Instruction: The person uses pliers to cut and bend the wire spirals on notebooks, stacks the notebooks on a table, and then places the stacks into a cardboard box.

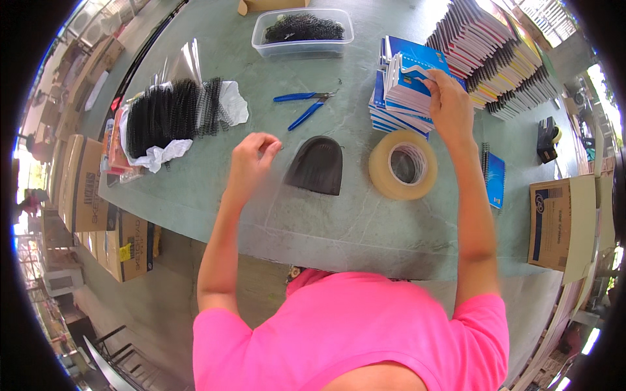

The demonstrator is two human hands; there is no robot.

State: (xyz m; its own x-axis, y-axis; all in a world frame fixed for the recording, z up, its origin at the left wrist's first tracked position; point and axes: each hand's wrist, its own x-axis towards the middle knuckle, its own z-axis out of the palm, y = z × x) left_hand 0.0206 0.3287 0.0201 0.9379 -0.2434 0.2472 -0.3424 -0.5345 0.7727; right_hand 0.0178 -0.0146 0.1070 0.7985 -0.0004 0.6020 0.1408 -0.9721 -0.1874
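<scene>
- Two bare hands work over a green surface (365, 228), seen from the head camera alone.
- Right hand (450, 104) rests on a short stack of blue-covered notebooks (404, 91) at the far right of the surface; its fingers are curled over the top book's edge, gripping it.
- Left hand (251, 159) hangs above the surface, fingers pinched narrowly together — whether a thin wire sits between them I cannot tell.
- Between the hands lie a dark fan-shaped pile of binding wire (317, 166) and a roll of clear packing tape (403, 164), the tape just beside the stack.
- Farther off: blue-handled pliers (303, 104), a heap of black spiral coils (173, 114) on white paper, a clear tub of coils (303, 31), and a tall slanted pile of bound notebooks (495, 55).
- Risk, as I judge it — the stack looks uneven, so pulling the top book one-handed could drag its neighbours off onto the tape; anything tiny in the left pinch could drop and vanish among the wire.
</scene>
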